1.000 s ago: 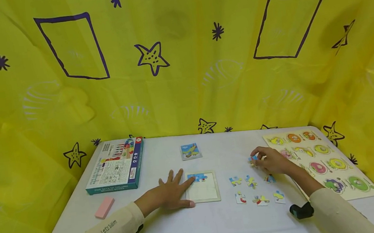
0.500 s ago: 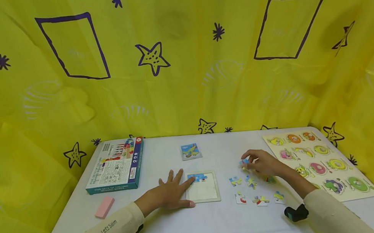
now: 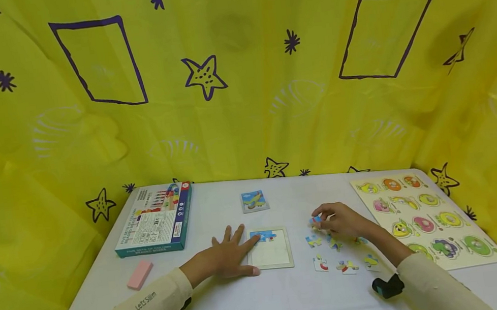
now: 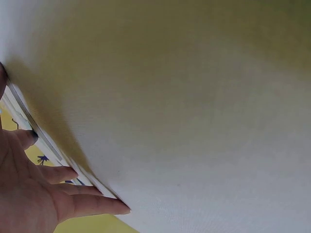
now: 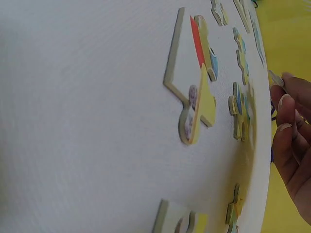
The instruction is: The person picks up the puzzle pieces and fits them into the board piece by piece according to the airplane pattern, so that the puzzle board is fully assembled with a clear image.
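My left hand [image 3: 225, 257] lies with spread fingers over the left edge of a white puzzle tray [image 3: 289, 252], its index fingertip touching blue joined puzzle pieces [image 3: 266, 235] in the tray's top left corner. In the left wrist view, the left hand's [image 4: 34, 189] fingers reach along the tray's edge. Between thumb and fingers, my right hand [image 3: 341, 220] pinches a blue puzzle piece [image 3: 316, 220] above the table, right of the tray. Below it lie several loose puzzle pieces [image 3: 346, 266], some partly hidden by the hand. The right wrist view shows the right hand [image 5: 294, 131] holding the piece's thin edge.
A small picture card [image 3: 255, 201] lies behind the tray. At the left are a boxed game [image 3: 154, 219] and a pink block [image 3: 140, 275]. A board with fruit pictures [image 3: 426, 216] lies at the right. A yellow curtain [image 3: 245, 124] hangs behind the table.
My right hand has moved left toward the tray, carrying the pinched puzzle piece, and more of the fruit board shows. The left hand stays in place.
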### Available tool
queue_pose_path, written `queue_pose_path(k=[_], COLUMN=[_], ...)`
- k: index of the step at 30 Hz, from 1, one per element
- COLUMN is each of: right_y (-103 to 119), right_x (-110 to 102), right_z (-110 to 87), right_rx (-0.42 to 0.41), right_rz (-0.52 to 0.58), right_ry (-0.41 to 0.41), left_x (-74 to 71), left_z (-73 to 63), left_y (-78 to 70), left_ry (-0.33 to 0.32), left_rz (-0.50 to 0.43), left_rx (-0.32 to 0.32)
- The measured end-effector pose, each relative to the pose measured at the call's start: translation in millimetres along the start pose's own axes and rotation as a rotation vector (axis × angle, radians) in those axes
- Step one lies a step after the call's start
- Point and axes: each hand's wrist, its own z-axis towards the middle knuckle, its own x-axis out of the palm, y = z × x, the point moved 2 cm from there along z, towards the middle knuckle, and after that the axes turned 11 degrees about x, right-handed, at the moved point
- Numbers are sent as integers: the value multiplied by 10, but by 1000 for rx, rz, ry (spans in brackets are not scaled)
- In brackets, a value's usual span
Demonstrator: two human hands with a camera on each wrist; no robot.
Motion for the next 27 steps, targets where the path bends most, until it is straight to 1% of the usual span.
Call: queue_pose_path(k=[7,9,18,25,27], right_y=[41,56,134,170,176], right_x=[37,51,135,193,214], right_z=[20,39,105,132,144], right_rx=[11,8,-10,21,17], right_rz=[47,42,17,6,9], right_ry=[102,119,158,141,137], left_x=[4,11,19,8,6], left_z=[9,13,16,1,0], left_y=[1,7,6,-6,-6], left_ry=[1,1,5,4,5], left_rz=[11,14,5,15,18], left_rx=[0,0,1,0,-1])
